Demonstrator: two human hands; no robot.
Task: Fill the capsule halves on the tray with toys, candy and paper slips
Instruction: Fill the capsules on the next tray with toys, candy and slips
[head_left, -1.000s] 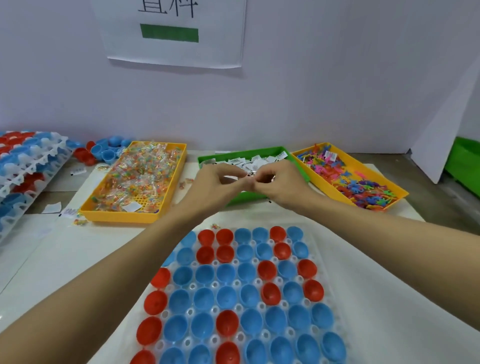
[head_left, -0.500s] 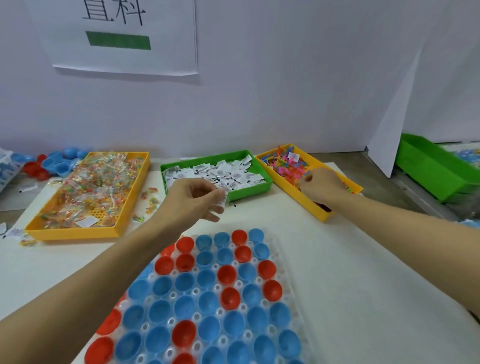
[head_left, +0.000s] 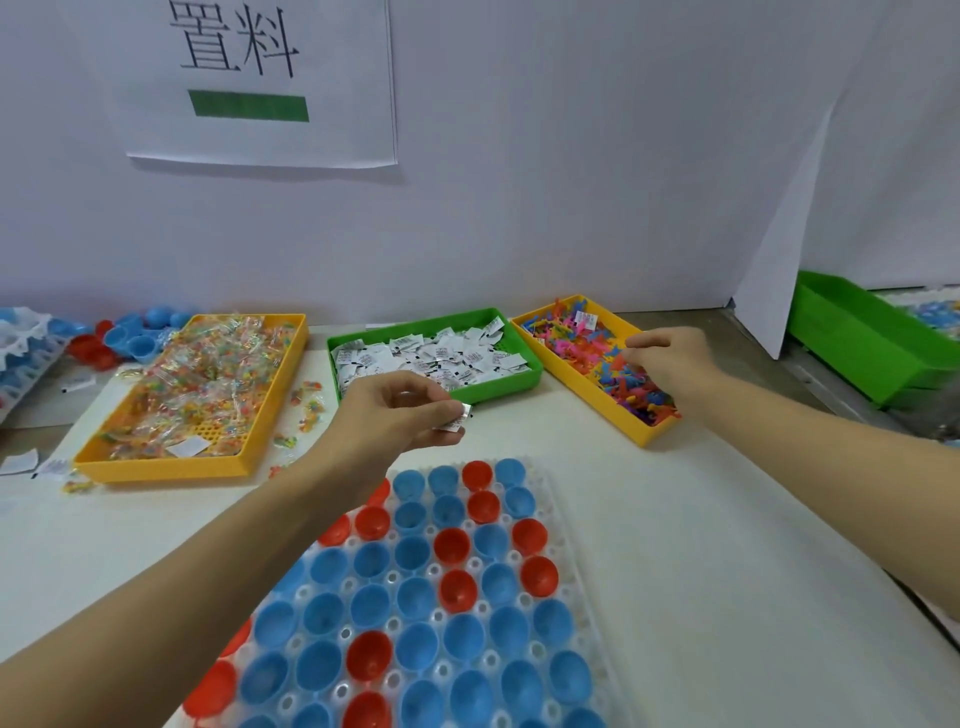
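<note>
Near, the clear tray holds empty blue and red capsule halves. Far: candy bin left, slips bin centre, toy bin right. The left hand pinches paper slips; the right hand, fingers curled, reaches among the toys, its grip unclear.

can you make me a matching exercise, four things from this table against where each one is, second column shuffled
Things:
1. candy
2. paper slips
3. toys
4. capsule halves

Places:
A. right yellow tray
B. clear tray nearest the person
C. green tray
D. left yellow tray

Pairs: 1-D, 2-C, 3-A, 4-B
</note>
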